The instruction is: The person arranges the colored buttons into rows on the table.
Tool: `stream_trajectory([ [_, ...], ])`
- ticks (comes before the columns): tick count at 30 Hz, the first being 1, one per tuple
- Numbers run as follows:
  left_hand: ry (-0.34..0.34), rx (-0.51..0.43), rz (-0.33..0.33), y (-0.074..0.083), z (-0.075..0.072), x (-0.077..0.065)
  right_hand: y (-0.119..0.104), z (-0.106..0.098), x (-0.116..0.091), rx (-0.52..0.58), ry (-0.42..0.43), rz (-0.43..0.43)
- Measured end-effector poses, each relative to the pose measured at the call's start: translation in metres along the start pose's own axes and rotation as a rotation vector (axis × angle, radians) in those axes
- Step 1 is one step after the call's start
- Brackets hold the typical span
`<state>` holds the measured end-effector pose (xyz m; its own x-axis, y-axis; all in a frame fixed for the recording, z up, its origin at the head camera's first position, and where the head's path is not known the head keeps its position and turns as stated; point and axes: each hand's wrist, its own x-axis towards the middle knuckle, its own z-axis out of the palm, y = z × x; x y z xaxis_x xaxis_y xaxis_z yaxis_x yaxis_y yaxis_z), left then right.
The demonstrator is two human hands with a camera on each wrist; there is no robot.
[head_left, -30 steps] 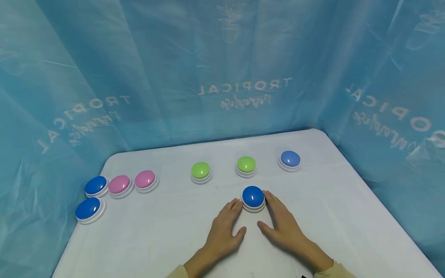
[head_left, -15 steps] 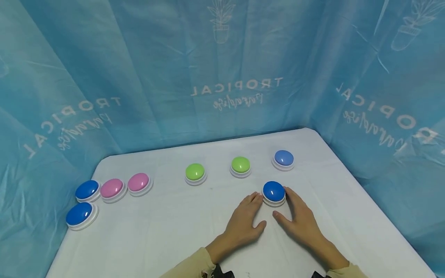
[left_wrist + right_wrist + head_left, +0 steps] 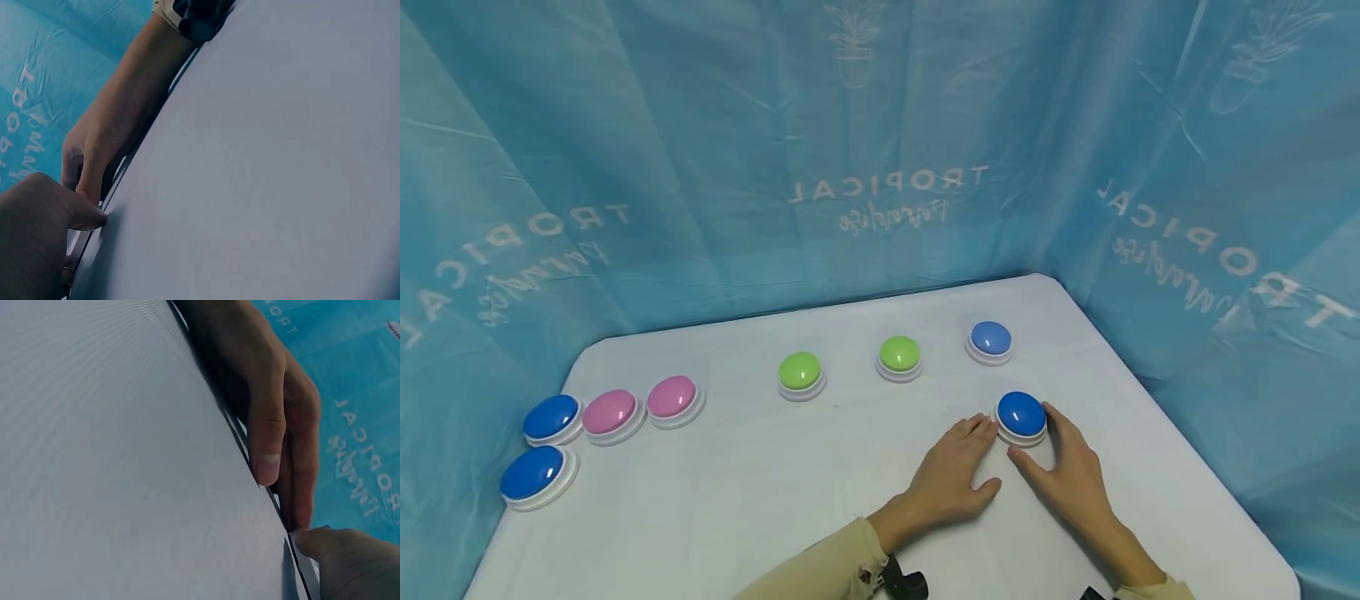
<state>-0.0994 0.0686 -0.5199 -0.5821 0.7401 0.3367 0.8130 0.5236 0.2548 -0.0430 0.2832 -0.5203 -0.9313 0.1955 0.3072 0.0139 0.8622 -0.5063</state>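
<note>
A dark blue domed push button (image 3: 1021,414) on a round white base stands on the white table, right of centre in the head view. My left hand (image 3: 951,477) lies along its left side, straight fingertips at the base and thumb held apart. On the opposite side my right hand (image 3: 1075,471) rests extended fingers against the base, its thumb near the front rim. In the left wrist view the right hand (image 3: 94,153) shows beyond my left thumb (image 3: 84,212). The right wrist view shows the left hand (image 3: 269,394) close by my right thumb (image 3: 315,542); the button is hidden there.
Behind stand a lighter blue button (image 3: 988,340) and two green buttons (image 3: 898,357) (image 3: 799,373). Two pink buttons (image 3: 672,398) (image 3: 610,414) and two dark blue ones (image 3: 552,417) (image 3: 533,475) cluster at the table's left edge. Blue curtains (image 3: 722,167) enclose the table (image 3: 737,508).
The dark blue button has slid to the right between both hands, from in front of the right green button to in front of the lighter blue one. The head view has turned rightward.
</note>
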Motion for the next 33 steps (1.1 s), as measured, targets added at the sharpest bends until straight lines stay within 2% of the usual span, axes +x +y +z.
stream_trajectory([
  [8, -0.025, 0.027, 0.013, 0.006, 0.0035, 0.0065, 0.0005, -0.0048, -0.0005, -0.007, 0.038, 0.004],
  [15, -0.098, 0.069, 0.027, 0.007, 0.0039, 0.0075, 0.0, -0.0059, -0.0013, -0.013, 0.042, 0.027],
  [19, -0.117, 0.093, 0.038, 0.009, 0.0039, 0.0061, 0.0007, -0.006, -0.004, -0.025, 0.027, 0.052],
  [30, -0.119, 0.088, 0.04, 0.009, 0.0074, 0.0062, 0.0031, -0.0063, -0.0024, -0.033, 0.017, 0.073],
  [33, -0.112, 0.063, 0.039, 0.0085, 0.0063, 0.0056, 0.003, -0.0072, -0.0019, -0.009, 0.048, 0.067],
])
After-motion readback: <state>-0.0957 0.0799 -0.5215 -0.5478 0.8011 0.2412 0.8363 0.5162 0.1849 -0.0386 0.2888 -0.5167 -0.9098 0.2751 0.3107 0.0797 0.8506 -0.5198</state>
